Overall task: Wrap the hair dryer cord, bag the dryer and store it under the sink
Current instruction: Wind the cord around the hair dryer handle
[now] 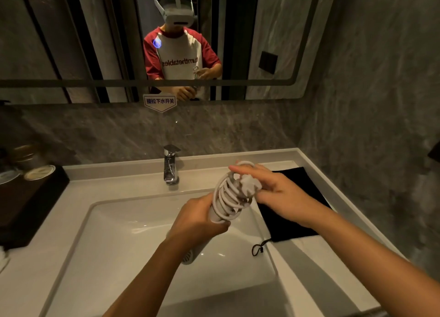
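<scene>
A white hair dryer hangs over the sink basin, its handle pointing up and away from me. My left hand is closed around the handle's lower part. The white cord is coiled in several loops around the handle. My right hand holds the white plug at the top of the coils, fingers pinching the cord end. A black drawstring bag lies flat on the counter to the right of the sink, partly under my right forearm, its drawstring trailing toward the basin.
The white sink has a chrome faucet at its back edge. A dark wooden tray with tins sits on the counter's left. A mirror fills the wall above, and a grey stone wall stands close on the right.
</scene>
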